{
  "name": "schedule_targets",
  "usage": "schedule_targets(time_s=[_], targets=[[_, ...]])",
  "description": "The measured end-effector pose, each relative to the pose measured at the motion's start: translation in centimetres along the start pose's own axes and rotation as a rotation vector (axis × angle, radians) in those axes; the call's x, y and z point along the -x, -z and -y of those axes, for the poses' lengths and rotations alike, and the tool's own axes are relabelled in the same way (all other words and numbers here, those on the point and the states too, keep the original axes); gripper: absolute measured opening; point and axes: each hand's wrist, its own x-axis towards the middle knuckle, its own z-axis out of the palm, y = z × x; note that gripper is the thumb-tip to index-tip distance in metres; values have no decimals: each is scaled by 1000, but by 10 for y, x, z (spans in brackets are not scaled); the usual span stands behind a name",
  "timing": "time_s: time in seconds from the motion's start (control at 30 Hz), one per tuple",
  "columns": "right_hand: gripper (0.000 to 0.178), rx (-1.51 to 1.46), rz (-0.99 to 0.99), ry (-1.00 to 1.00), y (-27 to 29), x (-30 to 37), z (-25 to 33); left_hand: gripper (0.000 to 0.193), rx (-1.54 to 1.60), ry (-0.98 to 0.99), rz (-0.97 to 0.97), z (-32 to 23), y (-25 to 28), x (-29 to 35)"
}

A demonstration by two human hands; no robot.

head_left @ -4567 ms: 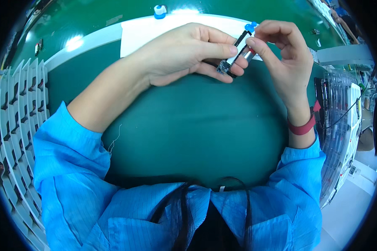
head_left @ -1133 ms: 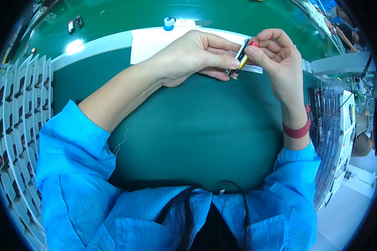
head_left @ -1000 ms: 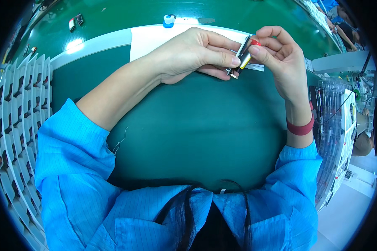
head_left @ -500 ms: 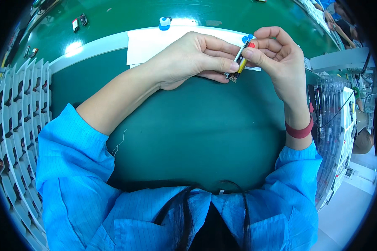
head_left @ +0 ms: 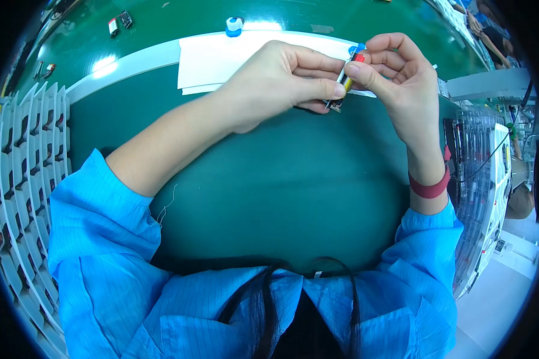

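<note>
Between both hands, above the far side of the green mat, is a small slim electronic assembly [head_left: 348,82] with a yellow side, a white edge, a red part and a blue bit at its upper end. My left hand [head_left: 293,78] pinches its lower end between thumb and fingers. At the upper end, my right hand [head_left: 395,75] has thumb and forefinger closed on it near the red and blue parts, the other fingers curled loosely. The fingers cover much of the piece, so its exact kind is unclear. White paper sheets [head_left: 206,66] lie beneath and behind my hands.
White slotted trays [head_left: 27,179] with small dark parts stand at the left. Clear plastic trays [head_left: 476,167] are stacked at the right. A small white-and-blue bottle [head_left: 234,27] stands behind the paper. Small red-and-white parts [head_left: 114,27] lie on the far green surface. Other people sit at far right.
Both hands keep hold of the assembly, which tilts slightly and sits more hidden behind the fingers. The right fingertips have shifted a little along its upper end. The view has shifted slightly.
</note>
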Motion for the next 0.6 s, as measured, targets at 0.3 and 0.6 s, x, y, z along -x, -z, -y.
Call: schedule_targets(time_s=[0.3, 0.6], targets=[[40, -345, 57, -45, 0, 0, 5, 34, -147, -169, -51, -2, -8, 4], [35, -333, 40, 39, -5, 3, -8, 38, -254, -56, -25, 2, -13, 7]])
